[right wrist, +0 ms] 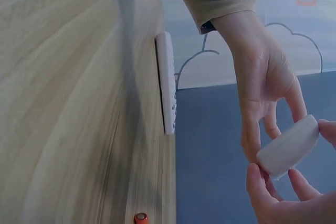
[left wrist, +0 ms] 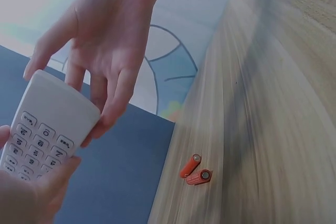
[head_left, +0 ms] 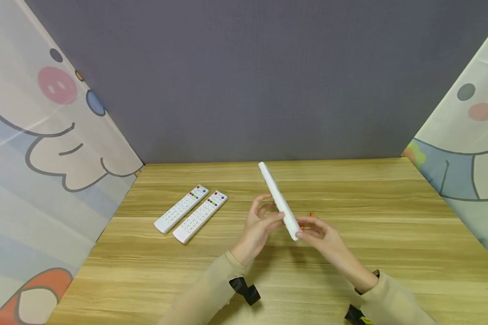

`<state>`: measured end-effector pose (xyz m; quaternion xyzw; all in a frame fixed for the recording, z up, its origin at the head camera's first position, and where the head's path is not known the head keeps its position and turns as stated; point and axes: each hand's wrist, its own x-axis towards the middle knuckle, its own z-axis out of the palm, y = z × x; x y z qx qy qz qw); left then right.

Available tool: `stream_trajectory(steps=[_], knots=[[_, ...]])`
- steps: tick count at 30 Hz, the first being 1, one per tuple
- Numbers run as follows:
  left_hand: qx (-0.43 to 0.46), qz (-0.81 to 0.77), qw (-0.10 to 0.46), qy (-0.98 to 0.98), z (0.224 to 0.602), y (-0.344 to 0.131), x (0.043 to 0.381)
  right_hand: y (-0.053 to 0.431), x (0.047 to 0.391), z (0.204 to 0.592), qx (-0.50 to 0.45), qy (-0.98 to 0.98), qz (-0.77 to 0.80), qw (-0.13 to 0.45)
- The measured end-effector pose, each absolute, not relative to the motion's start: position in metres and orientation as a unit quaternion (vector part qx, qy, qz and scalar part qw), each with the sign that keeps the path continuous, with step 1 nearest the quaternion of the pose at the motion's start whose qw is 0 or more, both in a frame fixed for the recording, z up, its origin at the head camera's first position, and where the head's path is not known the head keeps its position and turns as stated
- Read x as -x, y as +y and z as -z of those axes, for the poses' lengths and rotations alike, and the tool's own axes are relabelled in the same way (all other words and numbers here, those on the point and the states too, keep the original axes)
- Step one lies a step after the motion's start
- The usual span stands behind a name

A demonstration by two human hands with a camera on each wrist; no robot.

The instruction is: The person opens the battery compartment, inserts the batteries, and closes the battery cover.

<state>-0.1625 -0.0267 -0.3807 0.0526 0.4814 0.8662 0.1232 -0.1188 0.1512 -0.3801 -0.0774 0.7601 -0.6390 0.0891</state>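
Note:
A white remote control is held tilted above the table, seen edge-on in the head view. My left hand grips it along its sides, thumb on one side and fingers on the other. At its lower end my right hand pinches the remote's corners between thumb and fingers. The left wrist view shows the number keys of this remote; its plain end face appears in the right wrist view. Beyond the right hand, two orange batteries lie on the table, partly hidden in the head view.
Two more white remotes, one beside the other, lie keys up on the left of the wooden table. A dark grey panel stands behind the table. Cartoon-printed sheets flank both sides.

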Motion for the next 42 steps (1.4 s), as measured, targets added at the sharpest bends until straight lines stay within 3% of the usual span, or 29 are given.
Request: stream_trajectory(steps=[25,42], knots=[[-0.023,-0.868,0.100,0.486,0.371,-0.039,0.164,0.151,0.115,0.382,0.107,0.743,0.651,0.108],[-0.003,-0.873,0.074,0.482,0.362,-0.051,0.160,0.153,0.110,0.384,0.157,0.777,0.608,0.049]])
